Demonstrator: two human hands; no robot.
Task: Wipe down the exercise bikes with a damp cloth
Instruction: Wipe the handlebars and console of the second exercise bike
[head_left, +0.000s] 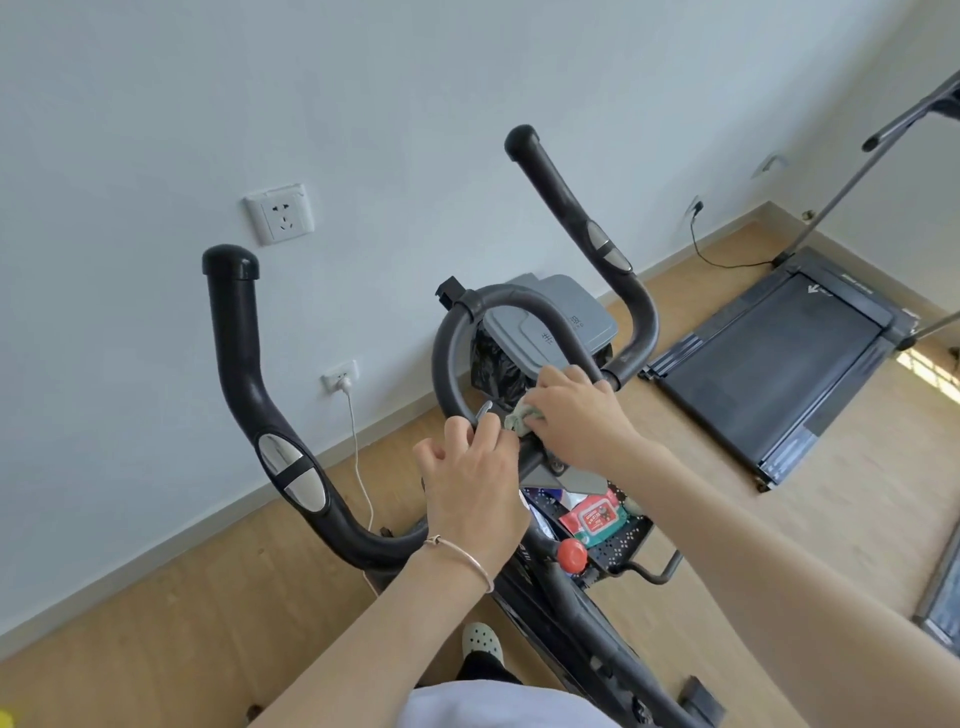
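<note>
Exercise bike (587, 613) directly below you, close to a pale wall, on a wood floor (182, 597).

Your left hand (472, 483): fingers curled over the lower end of the loop bar (457, 332) at the middle of the handlebars, gripping it. Thumb stands out to the side. A small silver piece (485, 410) shows just past the fingertips; can't tell what it is. Thin bracelet (467, 558) on that wrist.

Your right hand (576, 415): closed round a bunched grey-green cloth (524, 418), holding it against the bike's centre post where the loop bar meets it. The cloth sits between your two hands, nearly touching the left fingers. Only a small fold of it shows; the rest is under the palm.

Left grip (244, 353) rises on your left, right grip (566, 208) further off on your right. Both are black with silver pads.

Under the hands: a black perforated tray (631, 538) on the bike holding a red packet (595, 517). A red knob (571, 555) sits just beside the tray.

Behind the loop bar: a bin with a grey lid (561, 312) and a black liner, against the wall.

To the right: a treadmill (779, 358) flat on the floor, well apart from the bike.

On the wall: a white socket (279, 219). Lower down, a second socket with a white cable (358, 452) plugged in and trailing to the floor.

One pale shoe (482, 642) visible beside the bike frame.
</note>
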